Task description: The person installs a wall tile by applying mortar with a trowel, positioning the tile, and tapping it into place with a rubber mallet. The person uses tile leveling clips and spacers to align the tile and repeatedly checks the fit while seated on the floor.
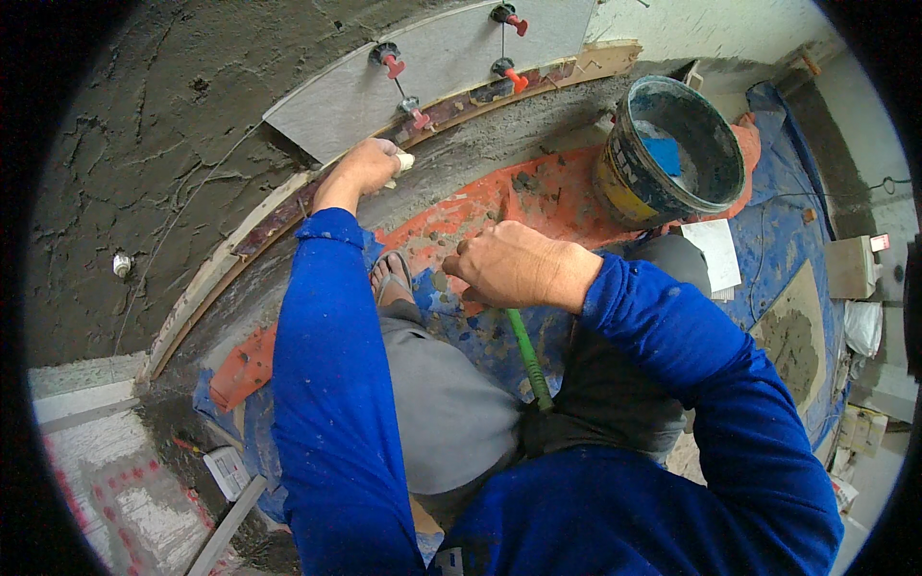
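Observation:
My left hand [363, 171] is closed on a small cream-coloured piece [405, 162], whose kind I cannot make out, beside the lower edge of a large grey tile [336, 115]. Several red-handled leveling clips [419, 117] stand along the tile's edges. Beneath the tile runs a curved wooden strip [240, 252]. My right hand [519, 267] is closed above my lap, and whatever its fingers hold is hidden. Just below that hand a green handle [528, 355] points toward my lap; whether the hand grips it does not show.
A black bucket [619, 178] with a blue item [663, 156] inside stands on orange sheeting [480, 197]. Blue sheeting [768, 221] covers floor at right, near white paper [711, 252] and a mortar-smeared board [792, 336]. Wet grey mortar [134, 173] coats the wall at left.

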{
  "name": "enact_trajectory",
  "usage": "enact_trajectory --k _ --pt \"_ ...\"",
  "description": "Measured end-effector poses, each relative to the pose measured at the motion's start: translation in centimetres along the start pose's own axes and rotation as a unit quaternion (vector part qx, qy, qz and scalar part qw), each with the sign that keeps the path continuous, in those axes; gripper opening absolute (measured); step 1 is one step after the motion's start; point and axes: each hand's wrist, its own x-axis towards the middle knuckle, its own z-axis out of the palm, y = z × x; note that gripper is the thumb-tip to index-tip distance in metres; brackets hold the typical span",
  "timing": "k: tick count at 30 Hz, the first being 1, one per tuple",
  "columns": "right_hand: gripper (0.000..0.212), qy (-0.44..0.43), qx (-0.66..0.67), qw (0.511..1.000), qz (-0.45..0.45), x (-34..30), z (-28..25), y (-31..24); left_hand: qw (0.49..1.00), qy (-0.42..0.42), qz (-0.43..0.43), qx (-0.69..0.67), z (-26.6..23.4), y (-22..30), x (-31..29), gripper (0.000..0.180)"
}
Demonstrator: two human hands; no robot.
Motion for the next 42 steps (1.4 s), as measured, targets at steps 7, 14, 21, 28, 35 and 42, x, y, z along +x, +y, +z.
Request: enact_trajectory --k 7,14,21,28,35,42 --pt "0.042 0.013 -0.005 1.000 -0.013 -0.1 0.1 0.1 1.000 -0.013 0.007 -0.006 -0.1 0.0 0.0 0.031" --pt "0.040 -0.003 0.018 1.000 -0.007 0.0 0.1 0.2 0.999 0.028 0.017 -0.041 0.2 0.1 -0.5 0.025" --pt "0.039 0.020 0.006 1.000 -0.003 -0.1 0.4 0.1 0.998 0.024 0.008 -0.058 0.1 0.1 -0.6 0.025" --pt "0.039 0.037 0.005 0.999 -0.014 -0.2 0.4 0.2 0.999 0.019 0.016 -0.039 0.0 0.1 -0.6 0.025" --pt "0.038 0.010 0.027 1.000 -0.010 -0.1 0.3 0.2 1.000 0.004 0.011 -0.011 -0.2 0.3 -0.6 0.031" --pt "0.036 -0.006 0.037 0.999 -0.006 0.0 0.1 0.2 0.999 0.029 0.007 -0.041 0.0 0.4 -0.9 0.024"
